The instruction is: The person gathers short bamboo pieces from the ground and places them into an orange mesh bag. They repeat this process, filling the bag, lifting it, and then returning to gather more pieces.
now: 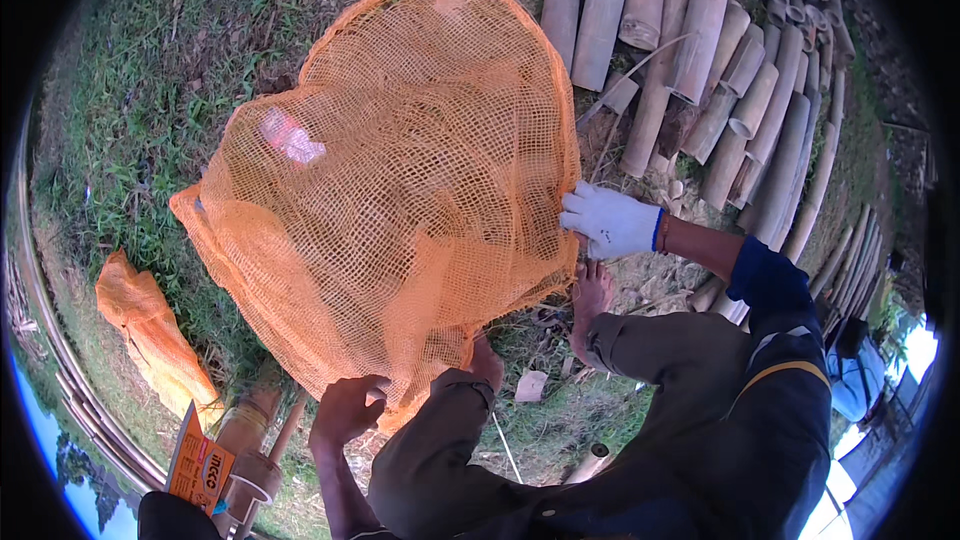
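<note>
A large orange net (440, 175) is spread over the middle of the frame. Right of centre, the gloved right hand (612, 222) has its fingers curled closed on the net's edge. Below centre, the bare left hand (345, 412) is at the net's lower edge, thumb and forefinger a little apart; whether it grips any mesh I cannot tell.

Cut bamboo (700, 70) lies crowded at the upper right, some of it close beside the net. Grass (130, 120) fills the upper left. A smaller orange net (155, 325) lies bunched at the left, and below it are a bamboo stump (248, 428) and an orange printed card (200, 465). The right foot (592, 292) is just beside the net's lower right edge; the left foot (487, 362) is also close against it.

Under the mesh, a pink-and-white wrapper (292, 135) shows through, its shape blurred; whatever else is beneath is hard to make out. The knee hides part of the left foot. The dark rim cuts off the farthest bamboo.
</note>
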Demonstrator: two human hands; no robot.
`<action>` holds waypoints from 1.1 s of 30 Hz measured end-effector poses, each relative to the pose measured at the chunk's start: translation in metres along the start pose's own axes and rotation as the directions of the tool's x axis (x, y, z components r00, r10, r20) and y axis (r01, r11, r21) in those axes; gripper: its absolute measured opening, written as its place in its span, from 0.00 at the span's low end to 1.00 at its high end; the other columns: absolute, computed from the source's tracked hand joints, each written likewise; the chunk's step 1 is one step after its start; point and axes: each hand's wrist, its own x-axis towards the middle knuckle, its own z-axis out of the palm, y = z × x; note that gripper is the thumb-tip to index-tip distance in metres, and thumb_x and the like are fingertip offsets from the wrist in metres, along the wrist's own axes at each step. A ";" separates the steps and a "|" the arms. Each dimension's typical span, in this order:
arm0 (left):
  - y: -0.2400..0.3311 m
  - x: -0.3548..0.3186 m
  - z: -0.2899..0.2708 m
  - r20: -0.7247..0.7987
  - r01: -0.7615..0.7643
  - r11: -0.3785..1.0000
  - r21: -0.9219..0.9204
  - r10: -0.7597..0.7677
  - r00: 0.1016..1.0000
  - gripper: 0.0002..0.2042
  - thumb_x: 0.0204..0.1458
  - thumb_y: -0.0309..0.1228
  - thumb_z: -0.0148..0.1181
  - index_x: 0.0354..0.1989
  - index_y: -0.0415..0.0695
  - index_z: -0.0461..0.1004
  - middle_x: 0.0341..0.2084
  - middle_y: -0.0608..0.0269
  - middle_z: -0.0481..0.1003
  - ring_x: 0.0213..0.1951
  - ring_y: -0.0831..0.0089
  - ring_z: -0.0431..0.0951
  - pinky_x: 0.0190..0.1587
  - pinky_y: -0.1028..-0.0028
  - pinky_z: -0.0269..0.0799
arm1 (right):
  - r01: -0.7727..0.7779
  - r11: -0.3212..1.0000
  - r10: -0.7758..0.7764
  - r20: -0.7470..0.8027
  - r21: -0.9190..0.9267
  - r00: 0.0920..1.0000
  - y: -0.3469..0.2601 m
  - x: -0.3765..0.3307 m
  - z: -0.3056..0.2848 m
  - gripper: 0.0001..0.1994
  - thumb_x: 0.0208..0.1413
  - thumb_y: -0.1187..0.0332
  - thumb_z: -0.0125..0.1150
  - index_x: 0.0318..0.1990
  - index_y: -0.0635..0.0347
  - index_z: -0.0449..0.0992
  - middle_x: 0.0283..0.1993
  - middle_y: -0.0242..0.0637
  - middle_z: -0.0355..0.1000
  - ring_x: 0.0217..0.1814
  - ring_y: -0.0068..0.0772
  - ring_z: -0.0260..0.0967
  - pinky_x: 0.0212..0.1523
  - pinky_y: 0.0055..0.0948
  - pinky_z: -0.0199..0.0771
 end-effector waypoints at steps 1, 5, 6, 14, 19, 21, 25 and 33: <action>0.030 0.004 -0.038 -0.051 -0.129 0.978 -0.164 0.122 0.991 0.14 0.62 0.28 0.64 0.53 0.36 0.81 0.32 0.59 0.84 0.28 0.76 0.85 0.33 0.73 0.83 | -0.026 0.999 0.025 0.015 0.043 1.000 -0.002 0.002 -0.006 0.15 0.53 0.65 0.65 0.46 0.57 0.73 0.45 0.42 0.67 0.49 0.49 0.67 0.46 0.45 0.76; 0.112 0.091 -0.159 -0.672 -0.394 0.919 0.016 0.302 0.676 0.15 0.67 0.31 0.62 0.59 0.39 0.78 0.40 0.59 0.82 0.27 0.81 0.80 0.30 0.79 0.79 | -0.073 0.941 0.119 -0.121 0.330 0.985 0.007 -0.006 -0.052 0.16 0.62 0.59 0.65 0.52 0.57 0.74 0.45 0.43 0.69 0.48 0.50 0.70 0.47 0.46 0.76; 0.129 0.123 -0.191 -0.717 -0.352 0.929 0.113 0.321 0.618 0.19 0.68 0.32 0.61 0.64 0.40 0.75 0.45 0.57 0.82 0.33 0.79 0.83 0.31 0.78 0.79 | -0.128 0.886 0.219 -0.159 0.445 0.963 0.014 -0.012 -0.072 0.17 0.63 0.58 0.66 0.53 0.56 0.75 0.45 0.44 0.69 0.48 0.50 0.70 0.47 0.46 0.76; 0.159 0.349 -0.318 -0.692 -0.082 0.891 0.447 0.403 0.599 0.29 0.58 0.45 0.69 0.65 0.42 0.75 0.39 0.48 0.85 0.25 0.60 0.86 0.47 0.56 0.82 | -0.715 0.518 0.577 -0.809 0.470 -0.114 0.136 -0.071 -0.058 0.47 0.50 0.47 0.79 0.72 0.62 0.63 0.55 0.54 0.69 0.59 0.57 0.70 0.56 0.50 0.77; 0.126 0.366 -0.352 -0.907 0.005 0.907 0.420 0.420 -0.006 0.26 0.60 0.42 0.66 0.64 0.42 0.76 0.49 0.44 0.83 0.40 0.49 0.87 0.51 0.51 0.80 | -0.601 0.616 0.528 -0.833 0.509 -0.165 0.154 -0.061 -0.045 0.49 0.50 0.53 0.76 0.75 0.65 0.57 0.60 0.60 0.63 0.62 0.65 0.64 0.60 0.54 0.74; 0.129 0.349 -0.369 -0.797 0.011 0.808 0.589 0.584 -0.155 0.29 0.61 0.42 0.66 0.69 0.43 0.71 0.59 0.43 0.77 0.47 0.44 0.84 0.53 0.49 0.79 | -0.433 0.702 0.563 -0.813 0.565 -0.149 0.138 -0.072 -0.059 0.46 0.52 0.54 0.74 0.75 0.62 0.56 0.59 0.62 0.61 0.61 0.63 0.63 0.62 0.52 0.73; 0.134 0.302 -0.366 -0.683 0.063 0.683 0.728 0.730 -0.026 0.33 0.66 0.40 0.63 0.76 0.45 0.62 0.72 0.47 0.65 0.55 0.48 0.82 0.57 0.54 0.78 | -0.248 0.882 0.432 -0.898 0.401 0.083 0.025 -0.053 -0.079 0.44 0.53 0.57 0.73 0.75 0.55 0.57 0.61 0.61 0.58 0.60 0.64 0.65 0.62 0.50 0.73; 0.194 0.214 -0.248 -0.796 -0.570 0.820 0.046 0.375 0.475 0.30 0.73 0.50 0.49 0.79 0.49 0.59 0.74 0.51 0.63 0.64 0.56 0.76 0.64 0.60 0.73 | 0.017 0.966 0.213 -0.831 0.258 0.515 -0.048 0.094 0.019 0.38 0.55 0.54 0.71 0.70 0.62 0.64 0.58 0.57 0.64 0.56 0.63 0.69 0.57 0.52 0.75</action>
